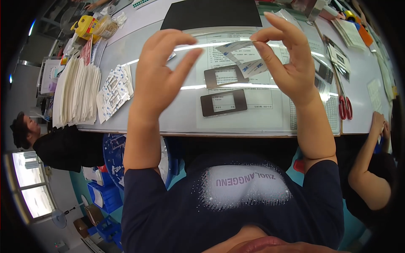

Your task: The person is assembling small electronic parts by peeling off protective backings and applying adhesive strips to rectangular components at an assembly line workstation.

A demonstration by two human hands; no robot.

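Note:
My right hand (pixel 291 63) pinches the end of a white backing paper (pixel 239 45) with blue print between thumb and index finger. The paper's strips hang toward the left, over a dark rectangular frame (pixel 210 79) with a window in it. Whether the paper still touches that frame I cannot tell. Nearer to me lies a second dark frame (pixel 239 101), flat on the glass. To the left, my left hand (pixel 160 71) is raised over the table, thumb and index finger apart, with nothing between them.
A printed sheet (pixel 261 99) lies under the frames. Left stand a stack of white sheets (pixel 76 95) and a pile of blue-printed backing papers (pixel 116 90). Red-handled scissors (pixel 346 108) lie right. A black mat (pixel 213 14) is at the back. Other people sit at both sides.

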